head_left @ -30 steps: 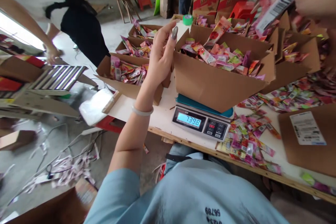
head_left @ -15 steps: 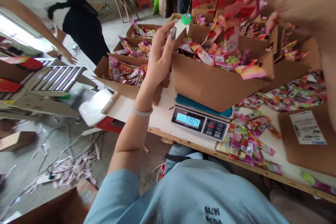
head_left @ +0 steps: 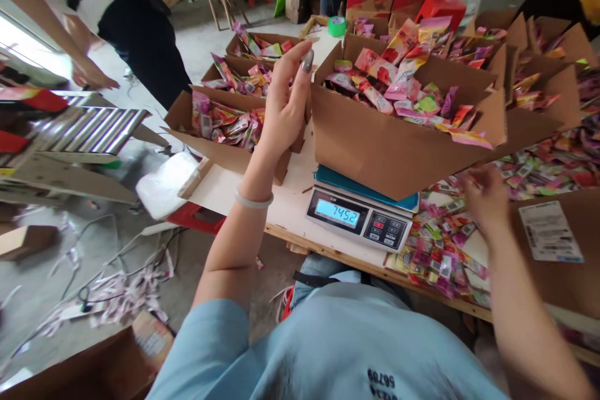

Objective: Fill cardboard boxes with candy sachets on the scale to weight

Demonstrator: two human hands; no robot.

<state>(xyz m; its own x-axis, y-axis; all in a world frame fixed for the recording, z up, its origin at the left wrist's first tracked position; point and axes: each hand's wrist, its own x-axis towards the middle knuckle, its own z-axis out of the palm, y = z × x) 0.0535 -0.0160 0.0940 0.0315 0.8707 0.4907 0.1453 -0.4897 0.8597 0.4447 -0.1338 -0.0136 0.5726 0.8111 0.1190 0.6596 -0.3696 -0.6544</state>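
My left hand (head_left: pixel 287 97) rests against the left side of an open cardboard box (head_left: pixel 370 144), its thumb and forefinger stretched upward. Packets of snacks in pink, red and green wrappers (head_left: pixel 375 69) heap above the box's rim. Beneath the box is a digital scale (head_left: pixel 359 219) with a teal top and a lit display that seems to read 745.2. My right hand (head_left: pixel 485 194) is low over loose snack packets (head_left: pixel 435 240) right of the scale. Its fingers look bent but are blurred, and whatever they hold, if anything, is hidden.
Smaller boxes of packets (head_left: pixel 225 144) stand left of the scale; more (head_left: pixel 539 94) are behind right. A labelled carton (head_left: pixel 557 250) lies at the right. Green tape (head_left: pixel 336 26) sits at the back. A co-worker (head_left: pixel 135 44) stands at the left beside a roller conveyor (head_left: pixel 89 131).
My right hand has come down from above the box to the loose packets on the table. Packets it held now lie on the heap. The display rose from about 730.4.
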